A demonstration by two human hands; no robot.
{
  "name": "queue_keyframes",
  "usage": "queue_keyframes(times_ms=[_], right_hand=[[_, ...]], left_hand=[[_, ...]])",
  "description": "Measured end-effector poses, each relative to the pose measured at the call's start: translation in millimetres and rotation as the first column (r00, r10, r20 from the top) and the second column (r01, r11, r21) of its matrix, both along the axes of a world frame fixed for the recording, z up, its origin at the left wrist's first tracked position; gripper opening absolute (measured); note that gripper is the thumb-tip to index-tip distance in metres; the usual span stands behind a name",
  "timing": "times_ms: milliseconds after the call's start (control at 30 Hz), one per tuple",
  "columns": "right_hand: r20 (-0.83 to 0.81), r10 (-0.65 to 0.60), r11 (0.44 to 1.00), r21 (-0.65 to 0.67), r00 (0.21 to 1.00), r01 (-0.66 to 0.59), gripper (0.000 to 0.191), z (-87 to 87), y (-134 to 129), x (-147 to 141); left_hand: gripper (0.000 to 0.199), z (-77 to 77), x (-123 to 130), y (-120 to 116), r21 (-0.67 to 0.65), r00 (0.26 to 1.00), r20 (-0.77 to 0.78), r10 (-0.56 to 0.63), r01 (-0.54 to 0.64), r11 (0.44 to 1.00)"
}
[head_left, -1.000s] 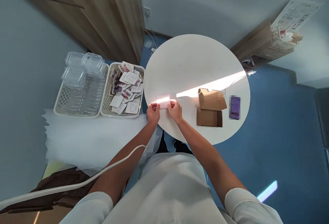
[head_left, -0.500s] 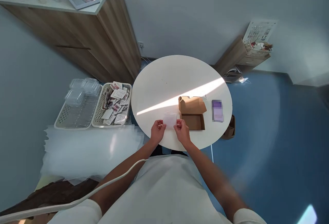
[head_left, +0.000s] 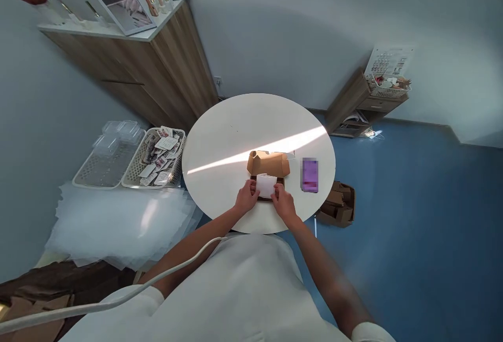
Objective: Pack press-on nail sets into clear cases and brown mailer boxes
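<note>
A small white, thin packet is held up between my two hands, over the open brown cardboard box. My left hand grips its left edge, and my right hand pinches the right edge. Most of the box's inside is hidden behind the packet and fingers; its lid stands open at the far side. To the right of the box, a purple item, partly pixelated, lies on the round white table.
Left of the table are a white basket of printed cards, another with clear plastic boxes, and stacked translucent sheets. A carton of brown cardboard is on the floor at right. A white cable crosses my left arm.
Both hands have carried the white packet from beside the box to above it. The view has shifted, showing more of the floor carton.
</note>
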State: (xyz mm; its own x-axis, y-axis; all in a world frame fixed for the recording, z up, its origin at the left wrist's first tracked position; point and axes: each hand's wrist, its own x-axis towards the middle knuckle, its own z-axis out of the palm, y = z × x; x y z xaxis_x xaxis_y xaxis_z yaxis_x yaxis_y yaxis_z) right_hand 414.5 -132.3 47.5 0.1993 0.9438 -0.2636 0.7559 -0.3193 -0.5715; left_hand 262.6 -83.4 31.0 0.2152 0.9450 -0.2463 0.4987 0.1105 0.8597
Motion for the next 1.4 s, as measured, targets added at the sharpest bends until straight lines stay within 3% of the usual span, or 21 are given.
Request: queue_keyframes(times_ms=[167,367,467,567,767,967,1067,1133,1200,1300,1400], right_hand=[[0.065,0.179,0.98,-0.105,0.982,-0.171,0.035,-6.4,8.3,3.5],[0.082,0.242,0.948,-0.231,0.967,-0.217,0.033,-16.8,11.2,2.9],[0.079,0.26,0.94,-0.249,0.962,-0.234,0.034,-19.6,12.1,2.5],[0.076,0.264,0.941,-0.239,0.962,-0.239,0.032,-20.1,11.9,2.8],[0.07,0.267,0.947,-0.203,0.961,-0.249,0.033,-19.6,8.0,2.8],[-0.056,0.197,0.979,0.062,0.979,-0.194,0.035,-16.4,3.8,17.0],[-0.154,0.054,0.991,0.131,0.987,-0.034,0.031,-14.1,12.2,39.0],[-0.259,-0.1,0.987,0.099,0.961,0.129,0.036,-14.2,23.0,56.4],[-0.457,-0.263,0.962,-0.05,0.85,0.27,0.045,-15.6,35.6,71.7],[-0.696,-0.371,0.929,-0.287,0.615,0.236,0.045,-18.1,53.3,83.8],[-0.753,-0.387,0.922,-0.331,0.532,0.202,0.046,-17.7,67.7,80.3]], left_hand=[[0.03,-1.7,4.3,5.2,0.005,0.953,-0.275,-0.131,0.138,0.99],[0.025,-1.5,13.2,10.6,-0.082,0.765,-0.581,-0.279,0.286,0.955],[0.016,-0.3,16.1,11.0,-0.115,0.71,-0.622,-0.331,0.336,0.935],[0.014,0.2,15.8,11.3,-0.125,0.699,-0.623,-0.35,0.352,0.927],[0.03,2.0,10.5,7.6,-0.1,0.684,-0.644,-0.342,0.368,0.924],[0.059,-1.1,-10.7,0.9,0.047,0.788,-0.586,-0.186,0.262,0.964],[0.068,-9.1,-28.7,10.3,0.098,0.861,-0.507,-0.041,0.105,0.99],[0.064,-14.2,-38.4,23.3,0.048,0.913,-0.402,0.063,-0.048,0.998],[0.054,-16.6,-43.3,38.9,-0.132,0.964,-0.237,0.116,-0.151,0.98],[0.056,-14.8,-40.2,58.6,-0.374,0.973,0.022,0.231,-0.206,0.904],[0.059,-10.0,-29.3,67.8,-0.45,0.957,0.14,0.254,-0.167,0.877]])
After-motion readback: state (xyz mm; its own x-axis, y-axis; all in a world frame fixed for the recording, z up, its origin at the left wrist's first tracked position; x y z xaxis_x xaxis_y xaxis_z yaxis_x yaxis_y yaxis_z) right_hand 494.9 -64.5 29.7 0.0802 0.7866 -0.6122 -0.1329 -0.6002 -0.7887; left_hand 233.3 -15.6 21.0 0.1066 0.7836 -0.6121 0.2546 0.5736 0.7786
